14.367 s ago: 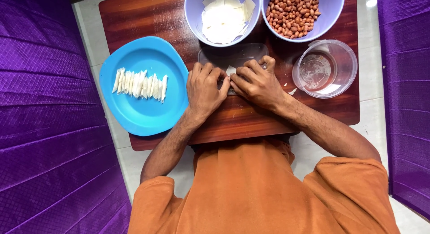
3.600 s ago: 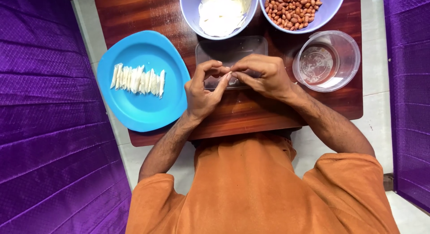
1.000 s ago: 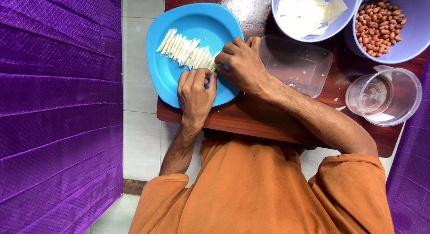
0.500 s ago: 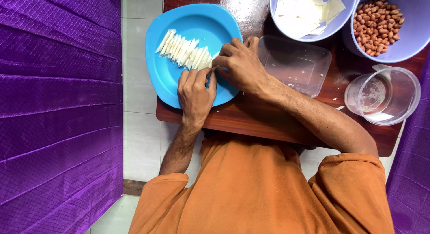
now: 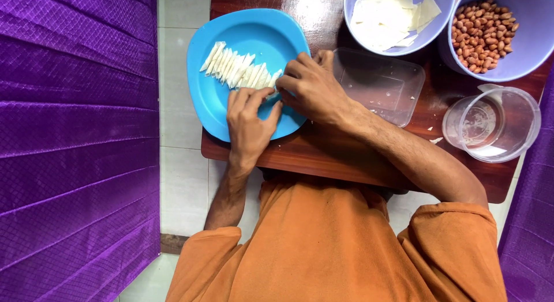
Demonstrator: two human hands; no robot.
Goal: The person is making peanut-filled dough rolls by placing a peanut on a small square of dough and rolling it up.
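Since the frame a few seconds back, when both hands worked together over the clear tray at the middle of the board, I see they have gone across to the blue plate (image 5: 210, 100) at about 10 o'clock, and the row of folded pastry cones (image 5: 238, 71) on it is longer. Nearest me, the left hand (image 5: 249, 124) lies on the plate's near rim with its fingertips closed on the near end of the row; the right hand (image 5: 314, 88) meets it from 3 o'clock, fingers pinched on the same end piece, so the hands are together on one cone. I judge these cones light, soft and easily crushed or unfolded; the folded edges look the best place to grip, gently. I count roughly a dozen, though they overlap too closely to be sure. Past the hands sits one empty clear rectangular tray (image 5: 381, 82), and at 3 o'clock one clear round tub (image 5: 493, 123). Farthest, at 12 to 1 o'clock, stand two lilac bowls: one of flat pastry sheets (image 5: 398, 16), one of peanuts (image 5: 485, 33). All rest on one wooden board (image 5: 323, 157).
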